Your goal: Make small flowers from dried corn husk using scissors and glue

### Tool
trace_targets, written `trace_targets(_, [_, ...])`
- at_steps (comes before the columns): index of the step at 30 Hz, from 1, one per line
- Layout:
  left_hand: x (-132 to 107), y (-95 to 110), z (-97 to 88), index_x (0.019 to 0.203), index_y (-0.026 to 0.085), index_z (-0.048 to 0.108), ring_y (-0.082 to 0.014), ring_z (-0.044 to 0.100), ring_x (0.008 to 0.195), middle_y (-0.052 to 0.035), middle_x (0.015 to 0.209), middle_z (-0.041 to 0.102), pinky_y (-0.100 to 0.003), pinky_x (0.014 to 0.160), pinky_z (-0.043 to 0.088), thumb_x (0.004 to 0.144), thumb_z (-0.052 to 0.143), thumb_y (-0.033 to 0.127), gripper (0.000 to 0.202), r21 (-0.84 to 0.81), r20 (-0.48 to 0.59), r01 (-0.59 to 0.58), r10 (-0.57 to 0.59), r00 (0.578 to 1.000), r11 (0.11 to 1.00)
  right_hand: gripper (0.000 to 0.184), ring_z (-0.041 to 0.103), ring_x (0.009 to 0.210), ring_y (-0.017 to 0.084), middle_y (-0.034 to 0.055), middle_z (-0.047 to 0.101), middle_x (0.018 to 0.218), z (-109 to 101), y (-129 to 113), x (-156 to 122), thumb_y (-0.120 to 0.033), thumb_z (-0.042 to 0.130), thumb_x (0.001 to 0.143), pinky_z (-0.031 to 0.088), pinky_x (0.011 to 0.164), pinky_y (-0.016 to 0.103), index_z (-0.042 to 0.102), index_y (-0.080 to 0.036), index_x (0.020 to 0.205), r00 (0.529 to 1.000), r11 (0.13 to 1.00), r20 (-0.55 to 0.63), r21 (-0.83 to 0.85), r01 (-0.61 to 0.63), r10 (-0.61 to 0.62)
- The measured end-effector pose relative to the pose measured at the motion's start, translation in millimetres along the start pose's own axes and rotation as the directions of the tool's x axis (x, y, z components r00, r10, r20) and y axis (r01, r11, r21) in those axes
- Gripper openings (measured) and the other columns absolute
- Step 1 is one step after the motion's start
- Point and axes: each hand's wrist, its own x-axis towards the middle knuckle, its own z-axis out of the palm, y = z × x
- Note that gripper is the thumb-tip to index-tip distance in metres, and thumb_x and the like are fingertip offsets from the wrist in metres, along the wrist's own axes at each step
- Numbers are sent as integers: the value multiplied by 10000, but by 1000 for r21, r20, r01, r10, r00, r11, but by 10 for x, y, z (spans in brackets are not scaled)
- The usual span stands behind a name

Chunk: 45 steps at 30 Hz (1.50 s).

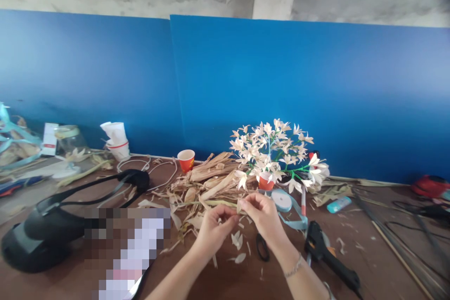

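My left hand (216,229) and my right hand (262,215) meet in front of me over the brown table (218,281). Their fingertips pinch a small pale piece of dried corn husk (239,206), partly hidden by my fingers. Just behind my hands lies a loose heap of dried corn husks (207,178). Pale husk scraps (237,240) are scattered below them. Black-handled scissors (262,247) lie near my right wrist, and a black hot glue gun (326,253) rests to its right.
Behind my hands stands a bouquet of cream husk flowers (274,150) in an orange cup (265,182), with a ribbon roll (281,200) in front. A black visor (45,239) sits at the left, near a pixelated patch (126,253). A blue wall (263,79) closes the table's far side.
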Motion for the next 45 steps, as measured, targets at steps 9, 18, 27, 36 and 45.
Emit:
trace_targets(9, [-1, -20, -23, 631, 168, 629, -159, 522, 626, -18, 612, 594, -255, 628, 399, 671, 607, 241, 86, 130, -1, -106, 107, 994, 986, 195, 471, 652, 150, 15, 500, 682, -65, -35, -47, -211, 339, 884, 376, 619, 271, 429, -203, 711, 901, 737, 190, -522, 429, -390])
trace_targets(18, [-14, -31, -8, 639, 179, 653, -172, 550, 679, -27, 643, 602, -261, 666, 414, 676, 587, 165, 77, 161, 69, -183, 174, 982, 970, 209, 452, 620, 148, 9, 474, 631, -96, -73, -40, -159, 353, 854, 336, 578, 260, 425, -201, 663, 865, 651, 219, -583, 487, -451])
trace_targets(27, [-7, -38, 1, 651, 193, 684, -181, 559, 692, -33, 658, 619, -261, 666, 414, 673, 586, 138, 114, 215, 82, -228, 215, 973, 950, 213, 459, 618, 147, 2, 468, 624, -95, -41, -30, -194, 362, 858, 328, 574, 254, 407, -205, 650, 891, 683, 200, -581, 442, -407])
trace_targets(36, [29, -154, 4, 730, 180, 707, -178, 565, 646, -43, 693, 668, -262, 620, 416, 693, 614, 233, 113, 234, 25, -78, 74, 997, 969, 214, 449, 588, 131, -11, 470, 606, -135, -52, -17, -262, 421, 858, 352, 547, 229, 430, -203, 653, 939, 831, 133, -438, 343, -317])
trace_targets(45, [43, -129, -6, 664, 165, 686, -187, 561, 686, -54, 706, 666, -271, 654, 410, 647, 632, 238, 92, 188, -26, -82, 89, 996, 979, 253, 483, 564, 120, -18, 503, 591, -267, -152, -12, -321, 396, 872, 367, 534, 208, 476, -195, 667, 951, 818, 100, -488, 303, -293])
